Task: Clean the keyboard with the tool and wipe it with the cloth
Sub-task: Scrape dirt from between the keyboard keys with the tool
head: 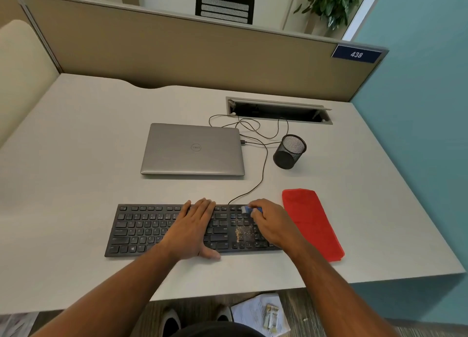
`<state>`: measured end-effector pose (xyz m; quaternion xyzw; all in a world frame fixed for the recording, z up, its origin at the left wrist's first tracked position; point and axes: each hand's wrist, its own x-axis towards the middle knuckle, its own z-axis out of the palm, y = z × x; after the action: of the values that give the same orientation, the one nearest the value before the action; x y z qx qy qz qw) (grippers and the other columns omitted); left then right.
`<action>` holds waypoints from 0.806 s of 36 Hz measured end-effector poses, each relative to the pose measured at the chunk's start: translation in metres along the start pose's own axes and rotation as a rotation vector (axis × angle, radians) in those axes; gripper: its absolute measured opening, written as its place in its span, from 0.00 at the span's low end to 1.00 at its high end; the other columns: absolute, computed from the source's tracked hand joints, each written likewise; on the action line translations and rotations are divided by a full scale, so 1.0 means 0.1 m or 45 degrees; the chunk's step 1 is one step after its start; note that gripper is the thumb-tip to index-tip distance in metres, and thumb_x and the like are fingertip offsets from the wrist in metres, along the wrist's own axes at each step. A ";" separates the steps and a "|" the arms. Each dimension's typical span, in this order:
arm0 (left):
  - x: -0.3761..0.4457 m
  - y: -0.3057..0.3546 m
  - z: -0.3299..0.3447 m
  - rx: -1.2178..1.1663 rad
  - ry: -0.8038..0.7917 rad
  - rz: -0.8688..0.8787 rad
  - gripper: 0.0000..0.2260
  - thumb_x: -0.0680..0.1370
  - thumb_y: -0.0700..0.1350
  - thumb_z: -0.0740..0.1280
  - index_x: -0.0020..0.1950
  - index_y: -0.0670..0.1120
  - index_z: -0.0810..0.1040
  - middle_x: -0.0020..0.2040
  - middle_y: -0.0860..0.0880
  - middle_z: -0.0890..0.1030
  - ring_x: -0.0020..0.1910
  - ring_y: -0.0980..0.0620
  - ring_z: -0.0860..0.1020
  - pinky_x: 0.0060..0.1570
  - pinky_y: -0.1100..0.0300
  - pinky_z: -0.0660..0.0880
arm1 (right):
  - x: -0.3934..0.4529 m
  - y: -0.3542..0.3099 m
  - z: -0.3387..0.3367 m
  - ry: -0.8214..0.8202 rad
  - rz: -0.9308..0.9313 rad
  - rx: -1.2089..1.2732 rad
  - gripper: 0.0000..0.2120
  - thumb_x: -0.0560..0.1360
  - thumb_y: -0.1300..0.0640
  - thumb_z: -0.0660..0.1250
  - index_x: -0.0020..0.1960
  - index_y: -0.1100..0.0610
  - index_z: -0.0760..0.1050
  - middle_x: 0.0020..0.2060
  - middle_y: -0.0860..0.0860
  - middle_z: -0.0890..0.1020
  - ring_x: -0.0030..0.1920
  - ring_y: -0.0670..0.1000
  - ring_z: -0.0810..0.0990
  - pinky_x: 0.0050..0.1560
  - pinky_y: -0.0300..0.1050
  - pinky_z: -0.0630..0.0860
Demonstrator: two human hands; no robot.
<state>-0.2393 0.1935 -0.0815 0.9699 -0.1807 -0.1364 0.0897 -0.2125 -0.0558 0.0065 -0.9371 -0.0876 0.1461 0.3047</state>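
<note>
A left hand (193, 229) is lying flat, fingers spread, holding nothing, on a slim black keyboard (141, 229) on a pale matte table (76, 159). The right hand (269, 224) is pinching a small blue tool (249, 210) near tan crumbs (243, 231) on the keyboard; a red cloth (312, 222) is lying just right of the keyboard.
</note>
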 end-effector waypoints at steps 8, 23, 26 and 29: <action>-0.01 0.01 -0.01 0.007 -0.006 0.001 0.64 0.65 0.84 0.60 0.84 0.46 0.35 0.85 0.47 0.42 0.84 0.48 0.39 0.79 0.48 0.31 | 0.02 -0.09 -0.06 -0.136 0.062 -0.074 0.13 0.81 0.57 0.58 0.53 0.54 0.82 0.45 0.48 0.83 0.44 0.48 0.80 0.46 0.47 0.77; -0.01 0.00 -0.01 0.003 -0.010 0.000 0.64 0.65 0.84 0.60 0.84 0.46 0.35 0.85 0.47 0.41 0.83 0.48 0.38 0.78 0.48 0.31 | 0.04 -0.10 0.00 -0.046 0.139 0.072 0.11 0.82 0.55 0.59 0.51 0.52 0.81 0.42 0.48 0.84 0.44 0.50 0.82 0.49 0.53 0.81; -0.01 0.00 -0.01 0.003 -0.010 0.001 0.64 0.65 0.84 0.59 0.84 0.46 0.35 0.85 0.47 0.41 0.84 0.48 0.38 0.78 0.48 0.30 | 0.03 -0.12 0.05 -0.034 0.122 0.048 0.13 0.83 0.55 0.57 0.58 0.51 0.80 0.47 0.47 0.84 0.47 0.47 0.82 0.51 0.50 0.80; -0.01 0.00 -0.01 0.003 -0.014 -0.001 0.64 0.65 0.84 0.59 0.84 0.46 0.35 0.85 0.47 0.41 0.83 0.48 0.38 0.78 0.48 0.30 | 0.03 -0.16 0.04 -0.098 0.156 -0.024 0.13 0.82 0.55 0.58 0.55 0.52 0.81 0.45 0.48 0.84 0.45 0.48 0.82 0.47 0.47 0.79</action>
<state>-0.2399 0.1943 -0.0805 0.9693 -0.1809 -0.1415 0.0874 -0.2122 -0.0400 0.0118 -0.9373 -0.0432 0.1995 0.2826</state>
